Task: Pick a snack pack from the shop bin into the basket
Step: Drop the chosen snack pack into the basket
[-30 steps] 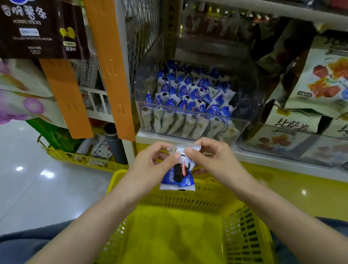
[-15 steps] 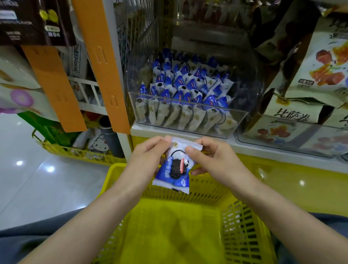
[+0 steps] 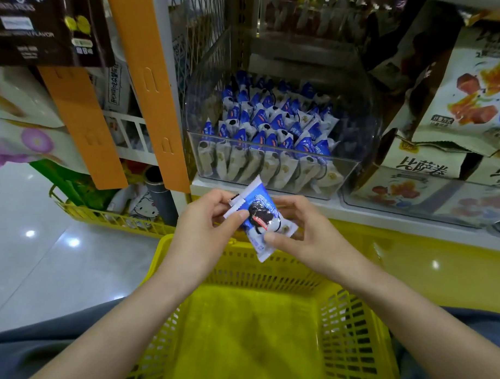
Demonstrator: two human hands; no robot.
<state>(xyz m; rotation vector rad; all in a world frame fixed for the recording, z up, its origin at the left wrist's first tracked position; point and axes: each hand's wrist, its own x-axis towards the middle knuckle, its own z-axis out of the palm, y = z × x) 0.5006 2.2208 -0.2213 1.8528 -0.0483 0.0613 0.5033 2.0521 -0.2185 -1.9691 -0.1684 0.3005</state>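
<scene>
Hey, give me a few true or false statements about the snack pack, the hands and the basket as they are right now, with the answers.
1. The left hand and the right hand both hold the snack pack. True.
2. The snack pack lies on the basket floor. False: it is held above the far rim of the basket.
3. The clear bin holds many blue-and-white packs. True.
4. The basket is red. False: it is yellow.

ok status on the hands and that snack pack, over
Left hand and right hand both pinching blue-and-white plastic snack pack. Pack tilted, above far rim of yellow plastic mesh basket, not in yet. Nothing between them.
</scene>
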